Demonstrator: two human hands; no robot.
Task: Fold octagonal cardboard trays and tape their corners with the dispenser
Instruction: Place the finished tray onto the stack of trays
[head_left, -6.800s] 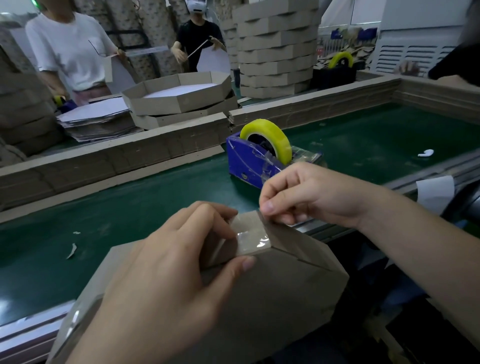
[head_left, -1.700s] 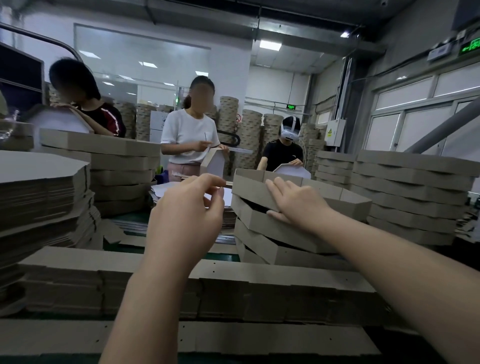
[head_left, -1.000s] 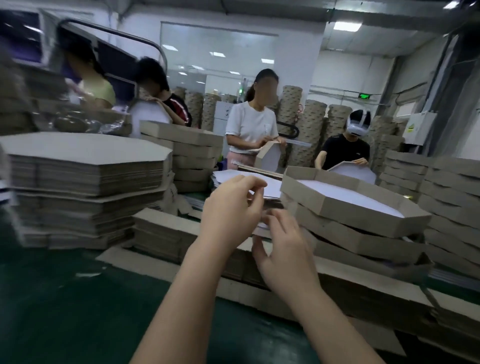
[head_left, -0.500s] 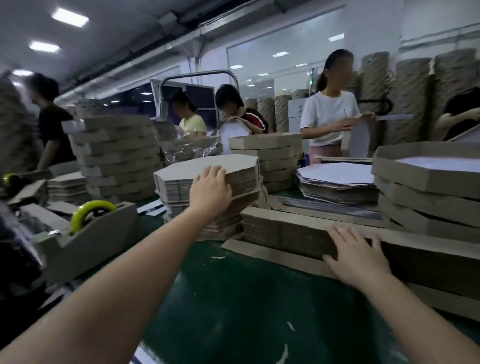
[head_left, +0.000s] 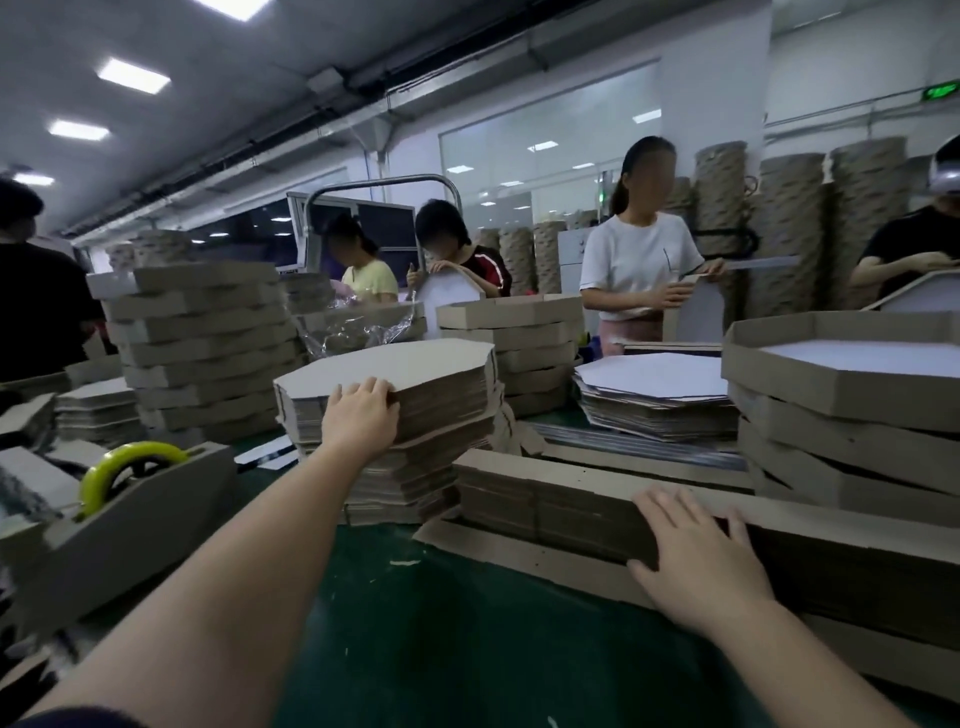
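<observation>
A stack of flat octagonal cardboard blanks (head_left: 415, 364) stands across the green table. My left hand (head_left: 361, 415) is stretched out to its near edge, fingers curled over the top sheets. My right hand (head_left: 696, 561) lies flat, fingers spread, on a low wall of bundled cardboard strips (head_left: 561, 499) and holds nothing. Folded octagonal trays (head_left: 831, 384) with white insides are piled at the right. A tape dispenser (head_left: 119, 509) with a yellow-green roll sits at the left.
Tall piles of folded trays (head_left: 208, 332) rise behind the blanks. A stack of white-faced sheets (head_left: 654, 389) lies in the middle right. Several people work on the far side. The green table surface (head_left: 467, 623) lies in front of me.
Since half a second ago my left hand has settled onto the edge of the blank stack. My right hand has stayed on the cardboard wall. Earlier I set a taped tray on the pile.
</observation>
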